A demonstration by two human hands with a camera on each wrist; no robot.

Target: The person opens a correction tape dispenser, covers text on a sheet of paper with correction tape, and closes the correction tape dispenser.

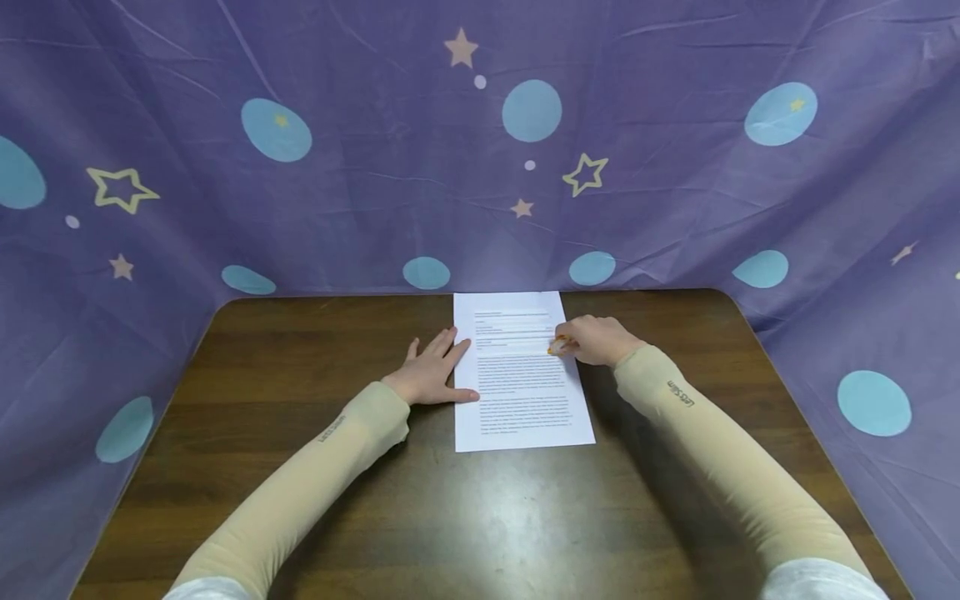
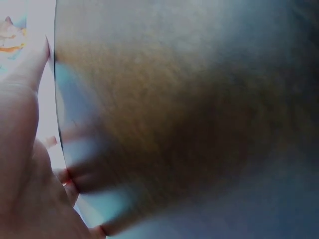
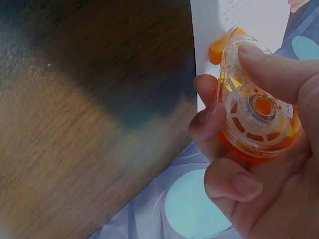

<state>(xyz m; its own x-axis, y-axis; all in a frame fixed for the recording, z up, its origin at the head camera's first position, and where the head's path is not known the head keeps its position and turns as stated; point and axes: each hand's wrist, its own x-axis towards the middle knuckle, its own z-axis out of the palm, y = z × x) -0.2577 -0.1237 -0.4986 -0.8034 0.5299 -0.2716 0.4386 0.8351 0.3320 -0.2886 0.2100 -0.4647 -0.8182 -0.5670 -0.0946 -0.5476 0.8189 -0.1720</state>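
Note:
A printed sheet of paper [image 1: 517, 417] lies flat on the brown wooden table, its far edge close to the curtain. My left hand [image 1: 432, 372] rests on the sheet's left margin with fingers spread, some of them on the bare wood. At the right edge of the page, my right hand [image 1: 597, 339] grips a correction tape dispenser [image 3: 256, 112] with a clear case and orange parts. The thumb lies along its top and the fingers curl round its side. Its orange tip end [image 3: 219, 49] is over the paper; whether it touches cannot be seen.
The wooden table [image 1: 300, 358] extends on both sides of the paper and towards me. A purple curtain [image 1: 375, 125] with stars and blue dots hangs along its back and sides. Beige sleeves [image 1: 322, 467] cover both forearms.

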